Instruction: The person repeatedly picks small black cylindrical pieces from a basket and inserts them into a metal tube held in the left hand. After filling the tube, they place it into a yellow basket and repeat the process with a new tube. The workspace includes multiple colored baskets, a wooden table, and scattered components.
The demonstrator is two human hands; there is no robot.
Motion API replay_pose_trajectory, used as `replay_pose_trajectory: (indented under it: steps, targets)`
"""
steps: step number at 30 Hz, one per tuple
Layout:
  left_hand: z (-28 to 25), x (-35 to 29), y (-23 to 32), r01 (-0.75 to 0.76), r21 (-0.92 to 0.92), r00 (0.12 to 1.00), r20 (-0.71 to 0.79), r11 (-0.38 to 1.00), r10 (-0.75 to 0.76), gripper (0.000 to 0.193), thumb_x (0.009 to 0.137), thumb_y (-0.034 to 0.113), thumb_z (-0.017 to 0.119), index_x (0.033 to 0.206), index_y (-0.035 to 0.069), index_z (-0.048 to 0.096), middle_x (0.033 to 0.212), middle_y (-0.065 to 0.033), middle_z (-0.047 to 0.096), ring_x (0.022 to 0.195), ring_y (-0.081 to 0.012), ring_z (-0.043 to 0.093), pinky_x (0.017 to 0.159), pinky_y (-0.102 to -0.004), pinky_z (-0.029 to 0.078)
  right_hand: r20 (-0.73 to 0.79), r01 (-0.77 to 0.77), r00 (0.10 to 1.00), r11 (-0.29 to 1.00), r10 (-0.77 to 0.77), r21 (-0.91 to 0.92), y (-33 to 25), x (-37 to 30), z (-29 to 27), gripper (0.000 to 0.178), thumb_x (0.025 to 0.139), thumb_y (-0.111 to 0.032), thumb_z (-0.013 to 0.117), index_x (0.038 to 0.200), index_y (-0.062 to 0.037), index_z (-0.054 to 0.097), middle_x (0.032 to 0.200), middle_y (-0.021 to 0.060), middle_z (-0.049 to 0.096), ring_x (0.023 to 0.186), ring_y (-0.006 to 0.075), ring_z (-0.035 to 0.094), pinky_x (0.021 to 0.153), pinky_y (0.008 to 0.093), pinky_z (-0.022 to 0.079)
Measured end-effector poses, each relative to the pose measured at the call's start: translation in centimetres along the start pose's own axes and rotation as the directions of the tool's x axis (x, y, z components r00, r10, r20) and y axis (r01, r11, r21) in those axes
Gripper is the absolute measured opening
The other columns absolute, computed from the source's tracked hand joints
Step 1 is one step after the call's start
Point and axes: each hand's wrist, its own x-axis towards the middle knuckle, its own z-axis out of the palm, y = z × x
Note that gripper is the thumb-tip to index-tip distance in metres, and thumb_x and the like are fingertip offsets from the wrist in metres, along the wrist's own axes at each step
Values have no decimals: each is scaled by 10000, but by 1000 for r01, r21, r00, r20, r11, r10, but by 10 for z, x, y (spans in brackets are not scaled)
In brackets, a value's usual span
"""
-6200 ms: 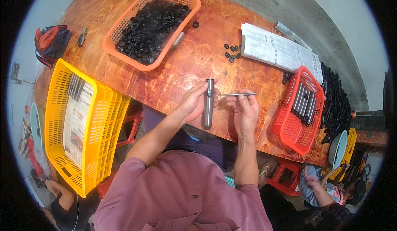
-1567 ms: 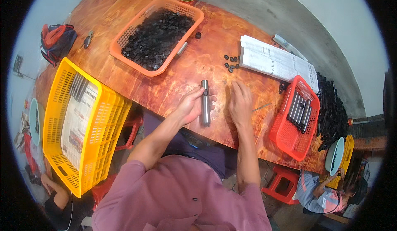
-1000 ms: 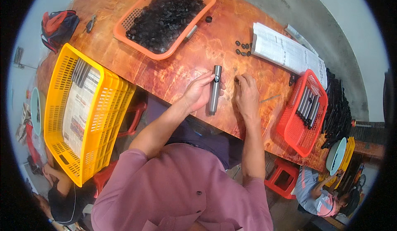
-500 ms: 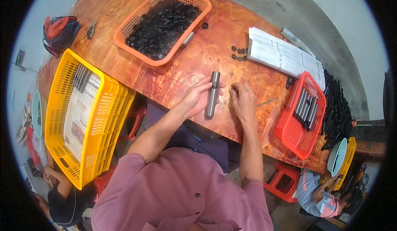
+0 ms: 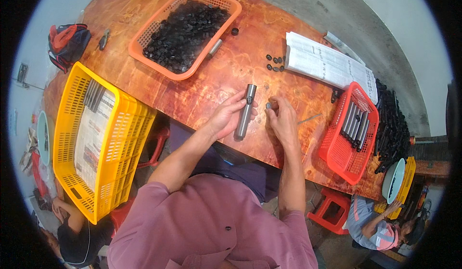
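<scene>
Left grip [image 5: 225,117] wrapped round a tube [image 5: 244,120], over the front edge of the bench [image 5: 192,100]. Tube: grey metal, straight, shiny, slightly tilted, dark oval spot near the upper end. Right grip [image 5: 284,120] just beside, thumb and finger pinching a small dark piece [image 5: 268,105]. Thin rod [image 5: 309,118] near right grip. Red basket [image 5: 347,165] with more tubes to the right. Farther: loose black pieces [image 5: 275,68], orange basket [image 5: 161,71] full of similar ones.
</scene>
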Motion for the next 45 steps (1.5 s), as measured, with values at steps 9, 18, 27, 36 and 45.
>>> replay_pose_trajectory:
  steps: [9,18,27,36,45]
  targets:
    - [4,-3,3,16,-10,999,36,1000,-15,498,1063,154,517,1526,42,373,1179,-158,643,1013,-247,674,869,-375,577,-75,70,994,996,-74,-52,-3,-3,2,227,849,-92,749,1050,-12,680,936,189,664,876,383,665,773,457,524]
    - [7,-1,-1,-27,53,999,18,998,26,524,1064,75,484,1556,-10,327,1349,-123,564,1244,-226,582,1065,-381,499,-189,369,912,929,-363,-5,-40,-5,5,223,835,-90,788,1035,-34,709,861,131,642,699,277,640,639,373,515]
    - [13,-4,-2,-51,109,999,18,993,50,525,1074,90,503,1552,-36,327,1414,-133,521,1321,-213,528,1121,-365,453,-199,412,877,897,-438,-159,-43,-7,11,187,828,-99,788,984,-49,698,860,111,658,733,307,666,641,408,521]
    - [24,-19,0,34,224,996,-91,974,-14,389,1064,153,528,1423,9,500,1136,-63,644,960,-142,655,799,-287,558,-199,391,911,910,-361,141,-35,-22,16,246,849,-75,761,1084,-31,703,925,95,662,779,242,650,722,342,527]
    - [48,-38,-17,231,189,969,-132,954,-208,278,1059,218,490,1262,28,495,919,-118,675,667,-178,655,559,-291,539,269,-324,946,480,181,815,-25,-36,5,337,938,-8,693,1258,24,591,989,50,651,809,102,599,735,242,513]
